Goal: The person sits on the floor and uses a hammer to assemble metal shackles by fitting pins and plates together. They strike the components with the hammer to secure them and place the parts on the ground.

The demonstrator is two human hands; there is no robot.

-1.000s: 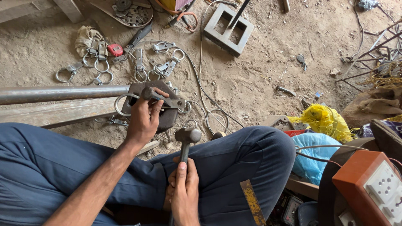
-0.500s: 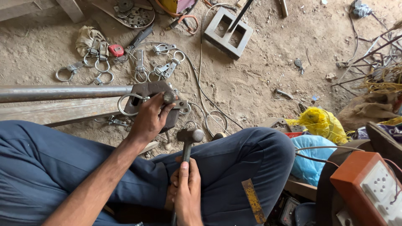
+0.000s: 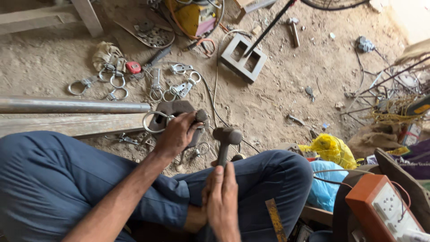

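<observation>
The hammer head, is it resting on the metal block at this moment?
No, the hammer head is lifted, apart from the metal block that the left hand holds, while the right hand grips the handle.

My hammer (image 3: 226, 136) has come up — its head now stands higher, level with my left hand (image 3: 177, 132). That hand has slid right along the metal block (image 3: 174, 112) — fingers over its end.

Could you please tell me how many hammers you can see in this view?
2. One hammer is held upright in the right hand, above the lap. A second hammer lies on the sandy floor at the top, right of the square metal frame. Clutter may hide others.
</observation>
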